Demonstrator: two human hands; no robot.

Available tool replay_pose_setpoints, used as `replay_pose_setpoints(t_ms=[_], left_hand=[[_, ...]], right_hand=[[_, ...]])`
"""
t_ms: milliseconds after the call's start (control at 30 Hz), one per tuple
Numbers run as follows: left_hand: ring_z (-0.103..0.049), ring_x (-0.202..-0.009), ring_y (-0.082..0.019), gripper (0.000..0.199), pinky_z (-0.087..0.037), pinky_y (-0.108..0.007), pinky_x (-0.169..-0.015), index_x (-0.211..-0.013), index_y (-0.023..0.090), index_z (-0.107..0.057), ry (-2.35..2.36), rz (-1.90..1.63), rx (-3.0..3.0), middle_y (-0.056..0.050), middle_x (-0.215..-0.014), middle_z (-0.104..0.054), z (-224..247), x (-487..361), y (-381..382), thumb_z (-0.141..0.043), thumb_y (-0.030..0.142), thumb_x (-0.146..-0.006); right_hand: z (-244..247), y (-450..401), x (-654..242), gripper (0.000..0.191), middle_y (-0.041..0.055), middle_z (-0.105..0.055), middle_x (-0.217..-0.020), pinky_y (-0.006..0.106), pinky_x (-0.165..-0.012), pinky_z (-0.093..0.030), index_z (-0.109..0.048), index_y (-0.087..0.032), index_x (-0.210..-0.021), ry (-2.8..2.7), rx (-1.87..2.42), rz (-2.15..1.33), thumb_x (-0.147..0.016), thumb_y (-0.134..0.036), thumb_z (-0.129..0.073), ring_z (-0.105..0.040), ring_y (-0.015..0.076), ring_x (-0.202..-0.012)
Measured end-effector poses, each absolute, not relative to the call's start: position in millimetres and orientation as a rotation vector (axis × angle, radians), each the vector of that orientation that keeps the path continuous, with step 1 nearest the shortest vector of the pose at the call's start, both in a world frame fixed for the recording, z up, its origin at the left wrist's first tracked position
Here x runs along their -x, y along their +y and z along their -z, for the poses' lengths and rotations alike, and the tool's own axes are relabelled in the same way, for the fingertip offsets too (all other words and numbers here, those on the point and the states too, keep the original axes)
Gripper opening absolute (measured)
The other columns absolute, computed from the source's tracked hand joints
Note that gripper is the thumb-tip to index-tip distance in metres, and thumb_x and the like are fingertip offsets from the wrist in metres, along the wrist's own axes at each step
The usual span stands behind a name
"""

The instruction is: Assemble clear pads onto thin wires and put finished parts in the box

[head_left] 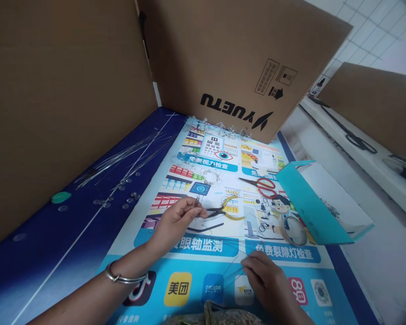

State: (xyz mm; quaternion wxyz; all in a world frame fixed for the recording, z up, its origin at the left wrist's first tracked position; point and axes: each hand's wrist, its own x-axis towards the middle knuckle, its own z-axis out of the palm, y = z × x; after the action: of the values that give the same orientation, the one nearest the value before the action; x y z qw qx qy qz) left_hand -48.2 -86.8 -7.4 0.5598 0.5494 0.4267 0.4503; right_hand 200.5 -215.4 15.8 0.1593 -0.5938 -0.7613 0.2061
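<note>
wire tips (pixel 197 201) seem too tiny

Left hand (pixel 177 221) pinching thin metal wires (pixel 198 201) right at the nose of yellow-handled pliers (pixel 214 211), right hand (pixel 265 282) on their lower ends, red scissors (pixel 257 186) just beyond!

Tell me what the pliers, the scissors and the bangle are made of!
The pliers have dark steel-looking jaws and glossy yellow coated handles. The scissors have shiny red plastic-looking loops and grey metal blades. The bangle on the left wrist gleams silver, probably polished metal.
</note>
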Motion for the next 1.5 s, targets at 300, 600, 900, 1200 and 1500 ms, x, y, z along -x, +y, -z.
replay_pose_setpoints(t_ms=[300, 600, 900, 1200, 1500], left_hand=[[-0.063, -0.081, -0.018, 0.01, -0.046, -0.029, -0.075, -0.086, 0.017, -0.053, 0.98, -1.063, -1.269, -0.003, -0.081, -0.068, 7, 47, -88, -0.051, 0.026, -0.085], [-0.063, -0.08, -0.017, 0.008, -0.045, -0.029, -0.075, -0.085, 0.018, -0.052, 0.947, -1.072, -1.261, -0.002, -0.08, -0.068, 4, 49, -87, -0.049, 0.025, -0.086], [-0.061, -0.083, -0.018, 0.018, -0.043, -0.029, -0.08, -0.093, 0.016, -0.06, 0.961, -1.06, -1.266, -0.004, -0.081, -0.069, -12, 55, -86, -0.048, 0.026, -0.084], [-0.059, -0.081, -0.017, 0.018, -0.042, -0.025, -0.075, -0.083, 0.017, -0.065, 0.968, -1.092, -1.472, -0.003, -0.082, -0.066, -18, 63, -80, -0.048, 0.022, -0.084], [-0.058, -0.082, -0.019, 0.017, -0.042, -0.027, -0.074, -0.089, 0.015, -0.066, 0.893, -1.054, -1.387, -0.004, -0.084, -0.066, 0, 66, -68, -0.052, 0.024, -0.083]], right_hand=[[-23, -206, -187, 0.038, 0.0057, -0.053, -0.111, 0.034, -0.082, -0.043, -0.054, -0.026, -0.108, -2.65, 1.494, -0.447, -0.074, -0.018, -0.066, -0.05, 0.022, -0.095], [3, -198, -169, 0.011, 0.0014, -0.057, -0.072, 0.03, -0.065, -0.039, -0.054, -0.019, -0.074, -2.774, 1.256, -0.098, -0.076, -0.018, -0.064, -0.05, 0.0174, -0.069], [10, -176, -159, 0.025, -0.0009, -0.053, -0.055, 0.024, -0.045, -0.031, -0.052, -0.02, -0.061, -2.751, 1.049, -0.06, -0.085, -0.03, -0.053, -0.049, 0.0131, -0.05], [-69, -87, -126, 0.024, 0.0054, -0.062, -0.087, 0.027, -0.073, -0.044, -0.058, -0.021, -0.108, -2.316, 1.265, -0.423, -0.086, -0.025, -0.051, -0.057, 0.0178, -0.08], [-67, -49, -87, 0.013, -0.0011, -0.059, -0.079, 0.022, -0.066, -0.042, -0.066, -0.024, -0.087, -2.211, 1.128, -0.878, -0.082, -0.017, -0.057, -0.057, 0.0122, -0.074]])
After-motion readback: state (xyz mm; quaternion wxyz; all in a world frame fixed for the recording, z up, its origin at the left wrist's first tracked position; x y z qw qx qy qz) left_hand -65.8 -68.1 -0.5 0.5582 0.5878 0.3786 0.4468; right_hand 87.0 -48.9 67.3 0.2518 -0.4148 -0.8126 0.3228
